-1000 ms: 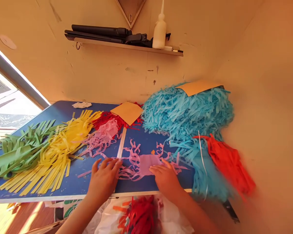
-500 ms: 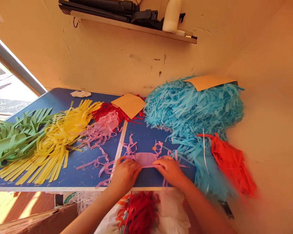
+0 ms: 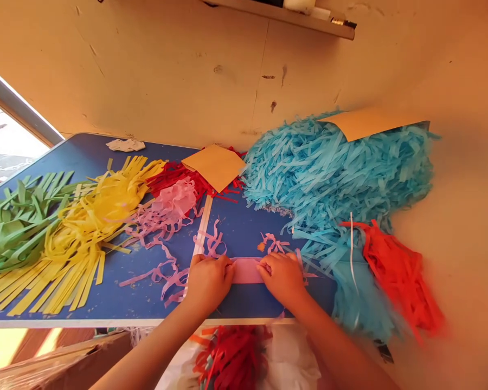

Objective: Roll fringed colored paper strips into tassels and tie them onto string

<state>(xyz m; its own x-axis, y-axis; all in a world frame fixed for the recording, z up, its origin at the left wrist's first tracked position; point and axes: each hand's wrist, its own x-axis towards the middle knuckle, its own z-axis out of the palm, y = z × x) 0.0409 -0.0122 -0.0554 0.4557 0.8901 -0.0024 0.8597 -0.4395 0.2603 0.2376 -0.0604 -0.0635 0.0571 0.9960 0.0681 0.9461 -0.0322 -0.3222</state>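
Note:
A strip of pink tissue paper (image 3: 246, 271) stretches flat between my hands, just above the blue table (image 3: 244, 303). My left hand (image 3: 211, 276) pinches its left end, fingers curled over the edge. At the other end, my right hand (image 3: 282, 276) grips the paper the same way. Thin fringe strands of the same pink paper trail out behind and beside both hands. Left of them, loose pink tissue fringe (image 3: 174, 200) lies crumpled on the table. Blue tissue fringe (image 3: 350, 271) hangs over the table edge beside my right forearm.
Yellow fringe (image 3: 101, 206) and green fringe (image 3: 20, 233) lie at the left. Red fringe sits under an orange card (image 3: 216, 167); a big light-blue heap (image 3: 333, 162) carries another card (image 3: 370, 123). Red paper (image 3: 398, 271) hangs at right. A shelf (image 3: 293, 15) juts from the wall.
Both hands have curled further over the pink paper, and its middle band now looks narrower and flatter. The view has tilted downward, so less of the shelf shows.

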